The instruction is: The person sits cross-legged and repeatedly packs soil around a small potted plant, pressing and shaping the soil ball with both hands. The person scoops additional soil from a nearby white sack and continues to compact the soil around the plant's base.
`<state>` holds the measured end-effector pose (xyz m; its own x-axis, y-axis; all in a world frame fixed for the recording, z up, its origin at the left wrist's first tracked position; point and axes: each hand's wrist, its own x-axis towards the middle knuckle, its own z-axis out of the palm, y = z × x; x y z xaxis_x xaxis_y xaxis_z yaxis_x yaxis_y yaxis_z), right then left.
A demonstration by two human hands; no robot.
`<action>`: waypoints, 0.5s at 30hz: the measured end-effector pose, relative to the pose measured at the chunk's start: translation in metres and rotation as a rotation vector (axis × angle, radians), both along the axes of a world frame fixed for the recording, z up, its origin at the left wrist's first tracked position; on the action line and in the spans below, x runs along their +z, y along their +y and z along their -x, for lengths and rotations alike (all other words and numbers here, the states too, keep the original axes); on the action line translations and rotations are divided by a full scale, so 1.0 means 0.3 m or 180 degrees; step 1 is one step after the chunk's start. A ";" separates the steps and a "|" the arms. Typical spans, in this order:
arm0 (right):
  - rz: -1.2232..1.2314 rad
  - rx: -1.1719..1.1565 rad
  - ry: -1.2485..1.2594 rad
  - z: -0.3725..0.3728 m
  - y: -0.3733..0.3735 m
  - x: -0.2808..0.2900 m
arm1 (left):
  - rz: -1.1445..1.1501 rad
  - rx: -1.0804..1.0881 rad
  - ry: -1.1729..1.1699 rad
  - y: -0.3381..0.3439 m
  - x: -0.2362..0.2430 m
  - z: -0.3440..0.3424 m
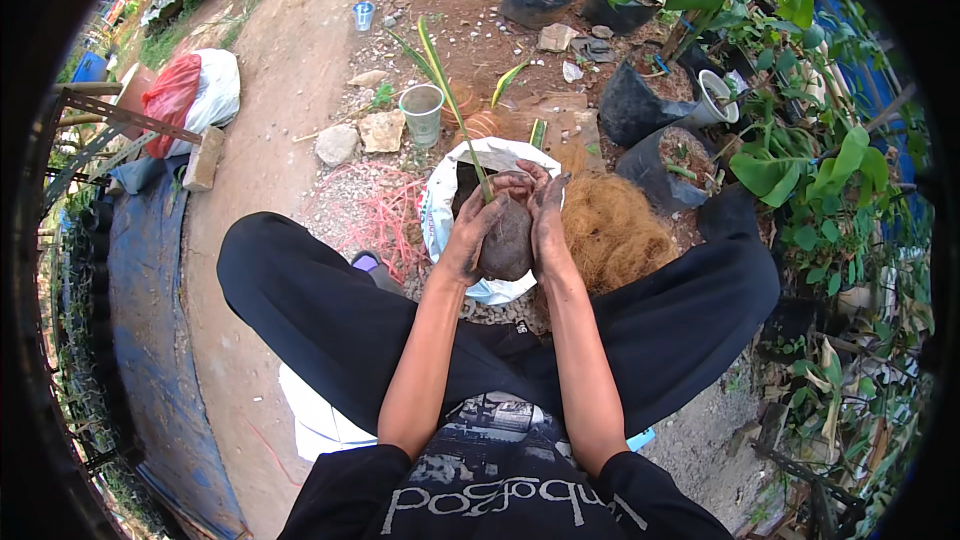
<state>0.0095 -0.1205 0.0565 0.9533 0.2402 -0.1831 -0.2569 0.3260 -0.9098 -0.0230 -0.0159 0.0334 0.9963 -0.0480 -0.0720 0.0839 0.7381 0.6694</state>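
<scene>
Between my two palms sits a round, dark ball of soil [507,248], held above an open white sack [438,212]. My left hand [468,235] cups the ball's left side, and my right hand [548,228] presses on its right side. Both hands are smeared with soil. A long green leaf with yellow edges [455,105] rises from beside my left fingers; whether its base is set in the ball is hidden. Dark soil [466,180] shows inside the sack. A heap of brown coconut fibre [615,232] lies against the sack's right side.
Pink raffia string [385,225] lies left of the sack. A clear plastic cup [421,118] and stones [381,131] stand beyond it. Black plant bags [640,105] and leafy plants [800,170] line the right side. A red and white bag [195,95] lies far left.
</scene>
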 end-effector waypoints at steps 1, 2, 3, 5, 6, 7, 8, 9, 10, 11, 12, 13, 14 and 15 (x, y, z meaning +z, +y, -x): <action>0.0535 -0.0042 -0.0244 0.000 0.014 -0.003 | 0.0151 -0.0026 -0.0033 0.000 -0.004 0.002; 0.0958 -0.0046 -0.0709 0.000 0.013 -0.002 | 0.0169 -0.0037 -0.0172 0.003 -0.007 -0.004; 0.1449 -0.0066 -0.1026 0.002 0.011 -0.002 | 0.0173 0.0020 -0.0108 0.003 -0.008 -0.002; 0.1030 0.0183 -0.0604 -0.004 0.014 -0.004 | 0.0192 0.0087 0.0015 0.001 -0.006 -0.004; 0.0080 0.0325 -0.0226 0.007 -0.006 -0.004 | 0.0102 -0.0049 0.0045 0.007 -0.002 -0.005; -0.0513 0.0397 0.0153 0.005 -0.029 -0.004 | -0.0087 -0.0010 -0.0110 0.006 0.003 -0.005; -0.0450 0.0280 0.0492 0.003 -0.028 -0.014 | -0.0305 0.0092 -0.0156 0.005 0.009 0.001; -0.0541 0.0242 0.0567 -0.003 -0.029 -0.023 | -0.0526 0.0176 -0.0285 0.003 0.014 0.002; -0.0057 0.0074 0.0376 -0.005 -0.023 -0.036 | -0.0679 0.0038 -0.0259 0.006 0.018 0.006; 0.0393 -0.0068 0.0131 -0.008 -0.014 -0.048 | -0.0831 -0.0021 -0.0234 0.008 0.021 0.006; 0.0840 -0.0198 -0.0117 -0.010 0.003 -0.061 | -0.0974 -0.0079 -0.0307 0.009 0.023 0.007; 0.1283 -0.0321 -0.0364 -0.009 0.014 -0.070 | -0.1098 -0.0081 -0.0417 0.013 0.023 0.008; 0.1725 -0.0446 -0.0613 -0.010 0.020 -0.075 | -0.0874 -0.0063 -0.0346 0.008 0.021 0.010; 0.1281 -0.0390 -0.0278 -0.008 0.017 -0.074 | -0.0656 -0.0058 -0.0282 0.008 0.019 0.011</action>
